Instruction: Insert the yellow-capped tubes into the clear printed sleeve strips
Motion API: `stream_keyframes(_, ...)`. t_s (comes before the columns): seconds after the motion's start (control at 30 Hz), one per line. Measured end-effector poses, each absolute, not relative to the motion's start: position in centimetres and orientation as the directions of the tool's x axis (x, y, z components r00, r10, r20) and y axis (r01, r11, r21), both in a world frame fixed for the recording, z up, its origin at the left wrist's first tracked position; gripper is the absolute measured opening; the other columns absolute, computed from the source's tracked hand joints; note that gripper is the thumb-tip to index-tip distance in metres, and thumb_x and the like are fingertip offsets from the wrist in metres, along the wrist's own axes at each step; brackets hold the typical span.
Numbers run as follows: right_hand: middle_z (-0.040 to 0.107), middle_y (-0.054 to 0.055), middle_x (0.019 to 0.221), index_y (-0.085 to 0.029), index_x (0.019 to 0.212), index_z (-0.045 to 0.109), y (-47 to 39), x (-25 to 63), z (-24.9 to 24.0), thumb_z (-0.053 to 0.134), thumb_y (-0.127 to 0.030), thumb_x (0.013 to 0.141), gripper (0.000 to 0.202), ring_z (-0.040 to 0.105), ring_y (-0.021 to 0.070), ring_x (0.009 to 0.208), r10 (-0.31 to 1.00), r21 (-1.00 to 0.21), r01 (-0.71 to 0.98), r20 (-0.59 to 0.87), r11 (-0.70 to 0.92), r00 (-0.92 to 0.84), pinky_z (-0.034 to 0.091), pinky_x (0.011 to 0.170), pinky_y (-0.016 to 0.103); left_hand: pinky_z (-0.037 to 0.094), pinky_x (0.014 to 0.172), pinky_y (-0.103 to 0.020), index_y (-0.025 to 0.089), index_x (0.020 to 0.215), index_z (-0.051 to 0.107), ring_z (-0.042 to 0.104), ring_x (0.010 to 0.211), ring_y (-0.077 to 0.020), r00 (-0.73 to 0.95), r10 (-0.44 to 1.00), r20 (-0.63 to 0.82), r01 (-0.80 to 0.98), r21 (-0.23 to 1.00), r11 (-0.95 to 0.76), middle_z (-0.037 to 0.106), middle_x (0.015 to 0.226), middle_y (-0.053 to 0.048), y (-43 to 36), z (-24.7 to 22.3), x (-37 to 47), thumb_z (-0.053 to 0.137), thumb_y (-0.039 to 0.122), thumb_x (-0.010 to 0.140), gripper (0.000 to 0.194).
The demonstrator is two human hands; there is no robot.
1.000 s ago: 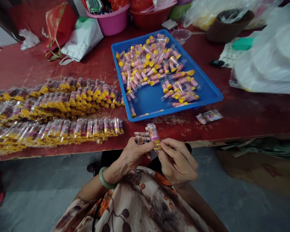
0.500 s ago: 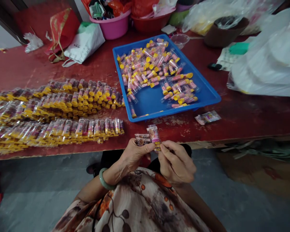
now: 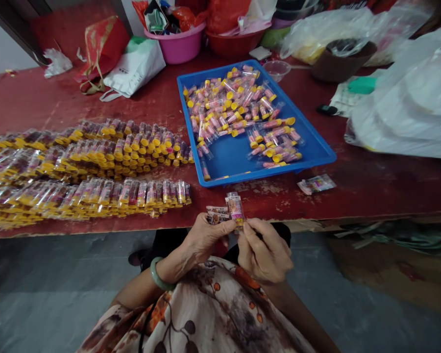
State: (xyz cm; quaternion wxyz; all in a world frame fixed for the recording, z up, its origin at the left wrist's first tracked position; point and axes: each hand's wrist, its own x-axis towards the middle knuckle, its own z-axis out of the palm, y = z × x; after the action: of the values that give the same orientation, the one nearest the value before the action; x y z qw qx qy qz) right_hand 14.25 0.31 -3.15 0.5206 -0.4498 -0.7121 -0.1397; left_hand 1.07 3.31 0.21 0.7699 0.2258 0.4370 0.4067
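Note:
My left hand [image 3: 206, 240], with a green bangle at the wrist, is closed round a few small printed labels [image 3: 217, 214] and the side of a clear tube [image 3: 235, 207] that stands upright. On the tube's lower end my right hand [image 3: 265, 250] closes its thumb and fingertips; its lower part is partly hidden by the fingers. Beyond the hands, a blue tray [image 3: 224, 181] holds many pink-filled tubes with yellow caps. Rows of stacked tubes with printed labels [image 3: 106, 193] lie on the left of the red table [image 3: 264, 196].
A small pile of labels [image 3: 316, 184] lies right of the tray. Behind stand a pink basin [image 3: 180, 45], a red basin [image 3: 235, 44] and a brown container [image 3: 341, 63]. White plastic-wrapped goods [image 3: 407, 108] sit at right, bags [image 3: 134, 68] at back left.
The view has shifted slightly. My right hand has moved a little at the tube's lower end, while my left hand keeps its hold on the labels and tube.

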Motion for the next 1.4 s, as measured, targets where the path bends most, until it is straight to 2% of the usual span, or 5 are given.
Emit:
stream_keyframes(0.2,0.065,0.012,0.096,-0.011,0.105,0.063,0.6,13.7,-2.9,0.064,-0.002,0.072,0.033,0.065,0.0208,0.085,0.475,-0.200,0.813,0.874,0.546,-0.104,0.056,0.073,0.032,0.036,0.039,-0.020,0.010,0.063,0.066,0.046,0.042,-0.0061,0.283,0.828,-0.485,-0.436,0.704,0.561,0.057,0.054,0.002,3.3,-0.2,0.8,0.088,0.040,0.048,0.040)
stream_keyframes(0.43,0.061,0.010,0.106,-0.018,0.114,0.058,3.1,15.9,-0.8,0.062,-0.015,0.081,0.034,0.061,0.0209,0.092,0.712,-0.587,0.506,0.698,0.632,-0.079,0.054,0.074,0.035,0.035,0.039,-0.017,0.010,0.075,0.068,0.057,0.050,-0.0100,0.175,0.883,-0.436,-0.467,0.753,0.464,0.065,0.062,-0.003,3.9,0.4,-1.0,0.086,0.037,0.055,0.038)
stream_keyframes(0.67,0.060,0.016,0.107,-0.011,0.097,0.061,12.8,15.9,-2.1,0.055,-0.032,0.086,0.024,0.050,0.0286,0.100,0.778,0.011,0.843,0.379,0.538,-0.501,0.038,0.087,0.042,0.033,0.037,-0.015,0.010,0.073,0.067,0.058,0.049,-0.0105,0.053,0.904,-0.424,-0.458,0.794,0.399,0.067,0.060,-0.006,3.7,1.2,-2.5,0.086,0.040,0.055,0.040)
stream_keyframes(0.87,0.061,0.009,0.086,-0.017,0.083,0.057,15.2,16.5,-3.4,0.054,-0.039,0.085,0.022,0.051,0.0228,0.084,0.775,0.062,0.807,0.245,0.587,-0.582,0.032,0.065,0.031,0.033,0.036,-0.014,0.011,0.071,0.066,0.059,0.047,-0.0098,-0.026,0.893,-0.449,-0.471,0.794,0.385,0.068,0.062,-0.004,3.6,1.3,-2.8,0.088,0.039,0.051,0.040)
stream_keyframes(1.4,0.064,0.012,0.088,-0.014,0.083,0.061,20.1,24.6,-3.2,0.050,-0.032,0.084,0.021,0.053,0.0236,0.086,0.796,0.120,0.825,0.219,0.552,-0.565,0.034,0.071,0.031,0.033,0.038,-0.016,0.012,0.077,0.067,0.059,0.051,-0.0099,0.088,0.908,-0.410,-0.461,0.791,0.402,0.067,0.066,-0.005,2.9,0.7,-2.6,0.081,0.036,0.066,0.030)
